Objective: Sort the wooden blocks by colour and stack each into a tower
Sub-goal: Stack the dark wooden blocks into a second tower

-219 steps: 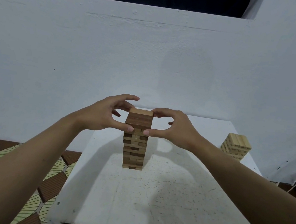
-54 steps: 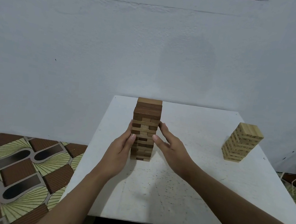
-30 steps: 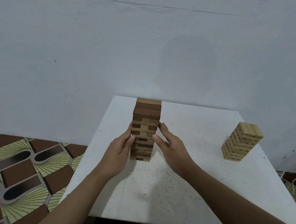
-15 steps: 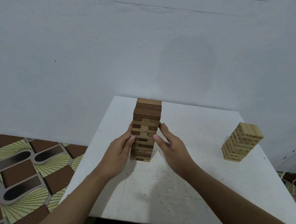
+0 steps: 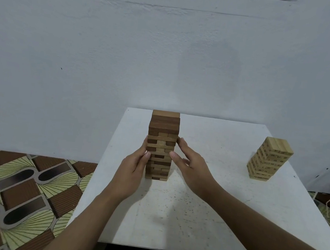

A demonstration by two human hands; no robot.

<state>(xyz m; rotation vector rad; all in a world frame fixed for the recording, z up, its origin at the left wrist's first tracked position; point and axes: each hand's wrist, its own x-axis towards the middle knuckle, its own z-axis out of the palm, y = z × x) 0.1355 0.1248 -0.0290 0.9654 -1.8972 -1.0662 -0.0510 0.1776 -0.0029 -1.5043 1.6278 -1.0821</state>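
Wall (image 5: 167, 54): we see one pale, bare wall filling the upper half of the view behind everything.
Floor (image 5: 21, 187): brown and cream patterned tiles lie to the left, below table level.
Table (image 5: 201, 220): one white, speckled top carries both towers.
Brown tower (image 5: 163, 137): it stands upright near the table's middle, long axis vertical. The top layers are dark, and lighter and darker blocks are mixed lower down.
Pale tower (image 5: 268, 159): it stands upright near the right edge, well apart from the brown one, and neither hand touches it.
Left hand (image 5: 132, 170): the fingers lie straight and flat against the brown tower's left side, with nothing curled round it.
Right hand (image 5: 193, 168): the fingers are extended along the tower's right side and the thumb tip is at the front face. It presses rather than grasps.
Relation: the brown tower stands directly between our two palms, about equally near to each. We judge any squaring-up must push inward from both sides at once, across the vertical axis, or the stack could lean.
Count: two towers, two hands, one table. No loose blocks are in view, and we cannot count the layers reliably.
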